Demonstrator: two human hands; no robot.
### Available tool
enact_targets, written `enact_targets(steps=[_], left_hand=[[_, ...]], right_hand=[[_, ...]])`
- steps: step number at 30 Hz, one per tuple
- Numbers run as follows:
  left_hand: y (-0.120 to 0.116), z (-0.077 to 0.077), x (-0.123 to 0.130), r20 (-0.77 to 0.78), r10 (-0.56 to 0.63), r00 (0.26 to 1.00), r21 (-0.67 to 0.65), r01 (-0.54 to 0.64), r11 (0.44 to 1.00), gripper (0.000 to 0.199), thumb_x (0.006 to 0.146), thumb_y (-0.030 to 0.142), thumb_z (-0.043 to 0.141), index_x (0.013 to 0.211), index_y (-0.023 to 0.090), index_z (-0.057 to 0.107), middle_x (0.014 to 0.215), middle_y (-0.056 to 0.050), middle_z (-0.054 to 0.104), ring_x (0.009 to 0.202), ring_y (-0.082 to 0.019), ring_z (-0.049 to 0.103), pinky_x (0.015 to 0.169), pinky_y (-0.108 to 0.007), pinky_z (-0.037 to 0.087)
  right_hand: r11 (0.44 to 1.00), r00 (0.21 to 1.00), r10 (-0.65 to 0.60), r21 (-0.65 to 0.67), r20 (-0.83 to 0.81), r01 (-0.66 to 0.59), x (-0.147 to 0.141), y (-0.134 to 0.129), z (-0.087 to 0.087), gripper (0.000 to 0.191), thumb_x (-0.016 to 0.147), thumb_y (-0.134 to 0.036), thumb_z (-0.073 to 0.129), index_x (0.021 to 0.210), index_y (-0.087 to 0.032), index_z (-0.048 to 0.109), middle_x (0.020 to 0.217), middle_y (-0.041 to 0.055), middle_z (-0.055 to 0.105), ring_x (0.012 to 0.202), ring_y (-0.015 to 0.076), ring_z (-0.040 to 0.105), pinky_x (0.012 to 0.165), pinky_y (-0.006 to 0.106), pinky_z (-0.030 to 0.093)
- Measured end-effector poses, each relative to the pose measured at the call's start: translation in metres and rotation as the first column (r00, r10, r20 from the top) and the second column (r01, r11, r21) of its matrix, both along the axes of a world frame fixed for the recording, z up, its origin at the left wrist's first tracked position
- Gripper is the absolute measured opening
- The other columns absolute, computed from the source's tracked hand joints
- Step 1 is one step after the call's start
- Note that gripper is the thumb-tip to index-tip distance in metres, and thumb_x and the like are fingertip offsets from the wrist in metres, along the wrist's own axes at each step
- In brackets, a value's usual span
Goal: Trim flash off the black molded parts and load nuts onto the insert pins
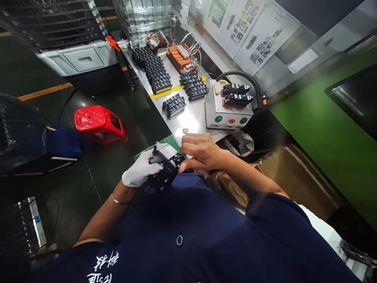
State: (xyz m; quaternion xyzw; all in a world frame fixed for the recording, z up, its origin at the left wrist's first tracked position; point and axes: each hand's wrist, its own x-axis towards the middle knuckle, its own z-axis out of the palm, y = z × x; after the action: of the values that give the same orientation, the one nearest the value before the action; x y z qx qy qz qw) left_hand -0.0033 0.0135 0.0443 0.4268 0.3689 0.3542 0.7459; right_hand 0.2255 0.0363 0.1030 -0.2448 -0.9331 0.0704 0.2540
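Note:
My left hand (138, 171), in a white glove, grips a black moulded plastic part (162, 175) close to my chest. The part is tilted and shows a pale, flat upper face. At its right end is my bare right hand (203, 151), fingers curled and thumb pressed in. Whatever those fingers pinch is hidden or too small to name. Beneath the part, a green mat (171, 140) shows at the table's near end. A small pale piece (185, 131) lies just beyond my right knuckles.
Rows of black parts (153, 70) and smaller groups (174, 105) stand on the metal table (191, 120). An orange fixture (179, 59) sits behind. At right is a control box (229, 114) with buttons, two black parts on top. A red stool (98, 122) stands left.

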Motion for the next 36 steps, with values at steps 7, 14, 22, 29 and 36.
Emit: enact_targets(steps=[7, 14, 22, 29, 36], left_hand=[[-0.001, -0.006, -0.001, 0.017, 0.007, 1.0, -0.057, -0.006, 0.998, 0.055, 0.048, 0.05, 0.09, 0.086, 0.013, 0.076, 0.072, -0.004, 0.068, 0.067, -0.017, 0.058, 0.063, -0.025, 0.044], [-0.001, -0.003, 0.002, 0.022, 0.028, 0.999, -0.017, -0.027, 0.999, 0.059, 0.05, 0.055, 0.088, 0.092, 0.014, 0.077, 0.078, -0.006, 0.071, 0.072, -0.019, 0.063, 0.068, -0.026, 0.048], [0.003, 0.003, -0.007, -0.092, -0.053, 0.994, 0.054, 0.058, 0.997, 0.059, 0.057, 0.048, 0.086, 0.103, 0.016, 0.072, 0.094, -0.007, 0.074, 0.084, -0.023, 0.066, 0.075, -0.03, 0.052], [0.013, 0.01, -0.002, -0.597, -0.017, 0.802, 0.279, 0.227, 0.933, 0.053, 0.063, 0.045, 0.082, 0.109, 0.02, 0.069, 0.097, -0.004, 0.072, 0.09, -0.025, 0.068, 0.084, -0.038, 0.054], [0.012, -0.02, 0.005, -0.355, 0.806, 0.474, 0.488, -0.641, 0.592, 0.058, 0.075, 0.031, 0.076, 0.128, 0.022, 0.053, 0.131, -0.013, 0.058, 0.119, -0.025, 0.058, 0.107, -0.046, 0.045]], right_hand=[[0.998, 0.999, -0.029, 0.058, -0.02, 0.03, -0.002, 0.0, -0.008, 0.059, 0.096, -0.065, 0.031, 0.066, -0.018, 0.05, 0.063, -0.0006, 0.043, 0.061, 0.0118, 0.039, 0.055, 0.028, 0.022], [0.998, 0.999, -0.042, -0.053, 0.02, 0.043, -0.006, 0.001, -0.008, 0.063, 0.096, -0.067, 0.025, 0.059, -0.019, 0.041, 0.057, -0.0018, 0.038, 0.054, 0.0105, 0.034, 0.052, 0.029, 0.017], [0.888, 0.987, 0.02, -0.45, -0.162, -0.091, 0.003, 0.005, -0.012, 0.064, 0.089, -0.074, 0.037, 0.054, -0.021, 0.034, 0.05, -0.0046, 0.034, 0.047, 0.0073, 0.032, 0.049, 0.026, 0.023], [0.653, 0.976, -0.215, -0.745, -0.01, 0.136, -0.009, -0.001, -0.027, 0.04, 0.078, -0.055, 0.067, 0.074, -0.016, 0.06, 0.06, -0.0037, 0.051, 0.055, 0.0077, 0.04, 0.052, 0.023, 0.028], [0.446, 0.504, -0.819, -0.857, -0.275, 0.257, -0.006, -0.005, -0.079, 0.038, 0.079, -0.054, 0.063, 0.073, -0.016, 0.063, 0.063, -0.0019, 0.053, 0.059, 0.0107, 0.045, 0.056, 0.025, 0.035]])
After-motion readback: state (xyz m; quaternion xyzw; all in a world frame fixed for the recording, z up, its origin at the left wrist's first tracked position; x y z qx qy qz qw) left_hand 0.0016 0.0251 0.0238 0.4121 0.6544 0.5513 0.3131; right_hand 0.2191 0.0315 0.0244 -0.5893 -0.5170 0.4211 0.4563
